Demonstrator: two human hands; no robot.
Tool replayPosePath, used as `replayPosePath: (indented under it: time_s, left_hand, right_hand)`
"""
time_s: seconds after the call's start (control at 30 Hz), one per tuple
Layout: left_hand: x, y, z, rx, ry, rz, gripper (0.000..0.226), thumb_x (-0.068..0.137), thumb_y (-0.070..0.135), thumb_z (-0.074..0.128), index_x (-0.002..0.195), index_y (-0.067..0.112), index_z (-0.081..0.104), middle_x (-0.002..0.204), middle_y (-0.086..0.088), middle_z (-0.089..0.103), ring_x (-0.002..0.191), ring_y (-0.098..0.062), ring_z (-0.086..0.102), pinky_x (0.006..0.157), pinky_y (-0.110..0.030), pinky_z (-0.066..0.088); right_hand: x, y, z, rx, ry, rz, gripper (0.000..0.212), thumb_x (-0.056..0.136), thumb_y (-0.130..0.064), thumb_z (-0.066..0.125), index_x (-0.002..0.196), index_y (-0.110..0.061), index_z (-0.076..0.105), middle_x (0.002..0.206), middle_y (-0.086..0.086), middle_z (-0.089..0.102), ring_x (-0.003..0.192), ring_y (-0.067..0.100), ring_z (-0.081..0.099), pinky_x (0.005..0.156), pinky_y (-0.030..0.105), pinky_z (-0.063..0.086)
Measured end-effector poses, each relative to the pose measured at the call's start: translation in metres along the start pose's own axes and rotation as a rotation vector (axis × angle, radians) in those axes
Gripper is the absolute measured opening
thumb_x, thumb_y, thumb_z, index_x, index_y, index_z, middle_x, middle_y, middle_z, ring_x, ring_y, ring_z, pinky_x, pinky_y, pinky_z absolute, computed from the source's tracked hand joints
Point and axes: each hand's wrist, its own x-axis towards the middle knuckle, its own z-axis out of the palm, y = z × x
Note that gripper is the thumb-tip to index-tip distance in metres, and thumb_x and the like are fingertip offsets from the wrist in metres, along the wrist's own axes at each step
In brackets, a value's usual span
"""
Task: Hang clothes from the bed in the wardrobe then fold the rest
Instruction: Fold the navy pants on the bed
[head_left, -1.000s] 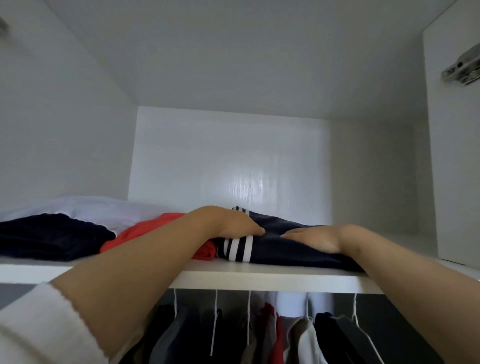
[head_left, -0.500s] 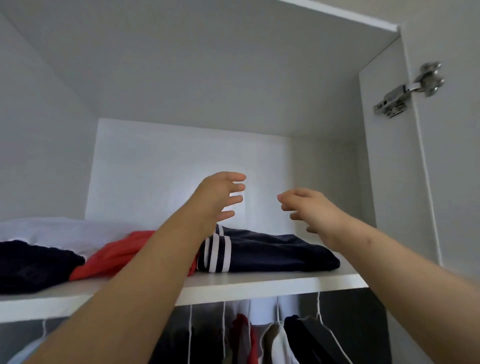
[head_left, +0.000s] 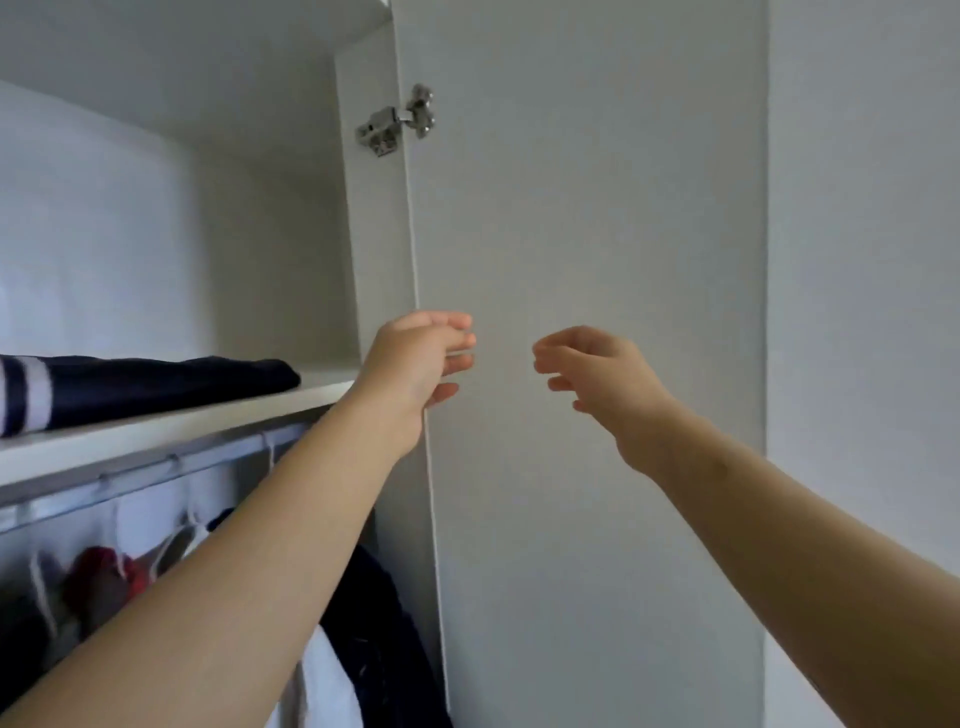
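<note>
Both hands empty: left hand (head_left: 415, 358) and right hand (head_left: 602, 376) are raised in front of the open wardrobe door (head_left: 597, 208). Fingers loosely curled, gripping nothing, tips facing each other with a gap between. Contact with the door: cannot tell. Left forearm covers part of the hanging section below.

Door: white, fills the middle of the view, top and bottom cut off.

Wardrobe (head_left: 156, 234): upper compartment only partly in frame, left portion cut off.

Shelf (head_left: 171, 423): holds one folded navy garment (head_left: 156, 384) with white stripes. It lies flat, long axis left-right along the shelf. Striped end sits at the left frame edge and is cut off. Plain folded end points right, stopping short of the side wall.

Under the shelf: rail (head_left: 156, 475) with hanging clothes (head_left: 98, 582). Dark, red and white pieces, blurred, single items hard to separate.

Metal hinge (head_left: 397, 122): at the door's upper inner edge.
</note>
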Motion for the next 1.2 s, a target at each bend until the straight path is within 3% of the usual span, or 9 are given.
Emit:
replayPosePath:
  time_s: [0.27, 0.37, 0.53, 0.77, 0.97, 1.1, 1.13, 1.2]
  left_hand:
    - [-0.115, 0.003, 0.196, -0.105, -0.498, -0.034, 0.019, 0.091, 0.014, 0.050, 0.084, 0.024, 0.064, 0.086, 0.006, 0.066, 0.075, -0.007, 0.063, 0.071, -0.024, 0.045]
    - [-0.193, 0.020, 0.289, -0.143, -0.701, -0.054, 0.017, 0.092, 0.016, 0.051, 0.086, 0.023, 0.065, 0.090, 0.004, 0.066, 0.080, -0.009, 0.065, 0.076, -0.026, 0.048]
    - [-0.345, 0.059, 0.425, -0.253, -0.973, -0.088, 0.019, 0.094, 0.014, 0.047, 0.086, 0.023, 0.062, 0.088, 0.003, 0.064, 0.080, -0.010, 0.063, 0.073, -0.024, 0.048]
    - [-0.527, 0.094, 0.564, -0.296, -1.290, -0.133, 0.017, 0.098, 0.016, 0.042, 0.101, 0.018, 0.059, 0.099, 0.002, 0.061, 0.088, -0.012, 0.059, 0.070, -0.021, 0.047]
    - [-0.659, 0.116, 0.680, -0.327, -1.541, -0.155, 0.017, 0.094, 0.014, 0.048, 0.090, 0.022, 0.061, 0.091, 0.003, 0.065, 0.082, -0.009, 0.061, 0.067, -0.022, 0.048]
    - [-0.740, 0.125, 0.760, -0.337, -1.665, -0.192, 0.019, 0.092, 0.012, 0.050, 0.084, 0.024, 0.062, 0.087, 0.004, 0.066, 0.079, -0.008, 0.062, 0.067, -0.023, 0.048]
    - [-0.758, 0.128, 0.782, -0.344, -1.686, -0.203, 0.019, 0.092, 0.012, 0.050, 0.083, 0.024, 0.062, 0.086, 0.004, 0.066, 0.078, -0.008, 0.062, 0.067, -0.023, 0.047]
    - [-0.789, 0.139, 0.829, -0.370, -1.719, -0.220, 0.019, 0.092, 0.010, 0.050, 0.083, 0.023, 0.061, 0.085, 0.003, 0.065, 0.077, -0.008, 0.061, 0.066, -0.023, 0.046]
  right_hand:
    - [-0.132, 0.011, -0.211, -0.205, 0.377, 0.193, 0.014, 0.088, -0.021, 0.057, 0.075, -0.025, 0.060, 0.088, -0.001, 0.061, 0.078, 0.013, 0.055, 0.063, 0.023, 0.041]
    - [-0.212, -0.001, -0.309, -0.305, 0.527, 0.252, 0.013, 0.088, -0.021, 0.057, 0.076, -0.025, 0.060, 0.087, -0.001, 0.061, 0.075, 0.012, 0.054, 0.062, 0.022, 0.041]
    - [-0.358, -0.027, -0.452, -0.485, 0.723, 0.397, 0.011, 0.090, -0.024, 0.056, 0.079, -0.025, 0.059, 0.087, 0.000, 0.063, 0.075, 0.012, 0.055, 0.064, 0.022, 0.044]
    - [-0.534, -0.062, -0.588, -0.568, 1.043, 0.571, 0.012, 0.090, -0.022, 0.057, 0.078, -0.022, 0.059, 0.089, 0.006, 0.060, 0.076, 0.017, 0.051, 0.058, 0.022, 0.040]
    - [-0.662, -0.065, -0.687, -0.624, 1.293, 0.693, 0.016, 0.087, -0.019, 0.058, 0.073, -0.024, 0.060, 0.075, 0.001, 0.060, 0.072, 0.014, 0.053, 0.060, 0.024, 0.038]
    - [-0.730, -0.058, -0.768, -0.614, 1.396, 0.736, 0.020, 0.087, -0.013, 0.055, 0.082, 0.005, 0.062, 0.078, 0.009, 0.051, 0.074, 0.019, 0.044, 0.058, 0.027, 0.030]
    - [-0.743, -0.057, -0.791, -0.604, 1.422, 0.741, 0.020, 0.088, -0.013, 0.054, 0.083, 0.005, 0.061, 0.079, 0.008, 0.050, 0.074, 0.019, 0.042, 0.058, 0.026, 0.028]
    - [-0.764, -0.056, -0.839, -0.590, 1.484, 0.732, 0.015, 0.088, -0.013, 0.054, 0.075, -0.012, 0.061, 0.077, 0.008, 0.053, 0.072, 0.019, 0.045, 0.054, 0.024, 0.030]
